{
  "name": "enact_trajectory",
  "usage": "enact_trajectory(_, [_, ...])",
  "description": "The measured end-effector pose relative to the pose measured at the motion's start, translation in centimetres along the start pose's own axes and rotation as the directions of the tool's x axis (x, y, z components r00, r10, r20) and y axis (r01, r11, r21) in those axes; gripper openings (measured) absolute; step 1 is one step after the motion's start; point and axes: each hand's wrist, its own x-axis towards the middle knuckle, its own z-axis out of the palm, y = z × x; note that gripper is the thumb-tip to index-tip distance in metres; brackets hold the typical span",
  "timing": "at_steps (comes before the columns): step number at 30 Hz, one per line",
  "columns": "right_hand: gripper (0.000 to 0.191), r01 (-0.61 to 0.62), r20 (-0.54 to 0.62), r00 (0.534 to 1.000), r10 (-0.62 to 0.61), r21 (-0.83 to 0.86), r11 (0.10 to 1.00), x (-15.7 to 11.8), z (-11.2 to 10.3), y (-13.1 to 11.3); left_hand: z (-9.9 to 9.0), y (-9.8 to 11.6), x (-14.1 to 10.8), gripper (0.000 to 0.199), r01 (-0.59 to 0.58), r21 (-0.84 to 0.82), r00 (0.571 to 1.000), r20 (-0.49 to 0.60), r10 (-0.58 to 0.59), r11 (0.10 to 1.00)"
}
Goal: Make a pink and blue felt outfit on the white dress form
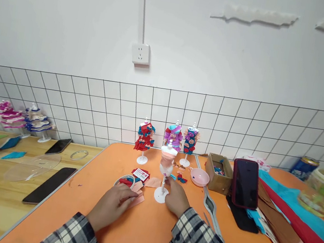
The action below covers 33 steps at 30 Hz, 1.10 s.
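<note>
A small white dress-form mannequin (pixel 167 163), wrapped in pale pink material, stands upright at the middle of the orange table. My right hand (pixel 177 199) is closed at its thin stem, just above the round white base. To the left, my left hand (pixel 114 206) has its fingers pinched together at some pink crepe paper pieces (pixel 138 200); its fingertips are partly covered. Just beyond that hand lie a tape roll (pixel 124 180) with red and blue scraps, and a red-and-white label card (pixel 141 174).
Behind stand dressed mannequins in red (pixel 145 137), purple (pixel 173 135) and blue (pixel 190 140). To the right are a pink bowl (pixel 200 177), cardboard box (pixel 219 174), propped phone (pixel 245 183), grey scissors-like tool (pixel 212 210) and crepe sheets (pixel 303 211). A wooden table (pixel 1 199) adjoins at left.
</note>
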Motion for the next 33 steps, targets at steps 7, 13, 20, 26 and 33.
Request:
enact_trajectory(7, [0.054, -0.006, -0.047, 0.999, -0.004, -0.202, 0.979, -0.7, -2.0, 1.6, 0.8, 1.1, -0.5, 0.029, -0.114, -0.025, 0.989, 0.097, 0.115, 0.993])
enact_trajectory(13, [0.06, 0.051, 0.016, 0.999, -0.048, -0.301, 0.952, 0.1, -0.5, 2.1, 1.8, 1.8, -1.0, 0.028, -0.118, -0.087, 0.978, 0.16, 0.131, 0.989])
enact_trajectory(20, [0.028, -0.003, -0.039, 0.999, -0.013, -0.399, 0.917, -0.6, -3.2, 1.3, 1.5, 2.3, -0.8, 0.032, -0.192, -0.057, 0.963, 0.178, 0.2, 0.98])
enact_trajectory(26, [0.022, 0.218, -0.107, 0.962, -0.251, -0.251, 0.943, -6.0, -5.2, -0.9, 1.8, 4.2, -1.4, 0.035, -0.031, -0.408, 0.992, 0.101, 0.079, 0.913])
enact_trajectory(33, [0.017, 0.682, -0.232, 0.635, -0.737, -0.28, 0.676, -11.8, -0.1, -0.8, 5.6, 7.4, -2.4, 0.078, 0.6, -0.796, 0.798, 0.602, 0.001, -0.081])
